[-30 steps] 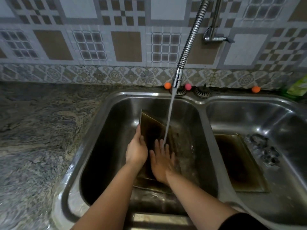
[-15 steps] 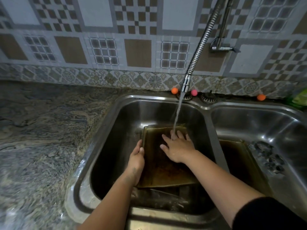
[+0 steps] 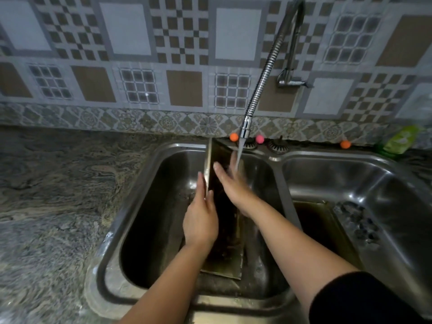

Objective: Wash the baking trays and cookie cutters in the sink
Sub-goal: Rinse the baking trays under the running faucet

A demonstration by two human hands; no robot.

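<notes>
A double steel sink (image 3: 275, 157) is holding the job at its rinsing stage: in the left basin, one baking tray (image 3: 221, 206) is standing on edge under running water (image 3: 239, 157). The left hand (image 3: 201, 220) is gripping its rim while the right hand (image 3: 230, 181), fingers straight, is rubbing its face. In the right basin, a second tray (image 3: 315, 220) and the cookie cutters (image 3: 360, 223) are lying unattended, apparently awaiting their wash.

Two baking trays (image 3: 224, 230) (image 3: 322, 228) – three small balls (image 3: 233, 137) (image 3: 259, 138) (image 3: 345, 144) – two basins (image 3: 145, 206) (image 3: 374, 174)

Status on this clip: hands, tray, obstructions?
Left hand steadies upright tray by its edge. Right hand flat on tray face under running water. Nothing obstructing.
</notes>
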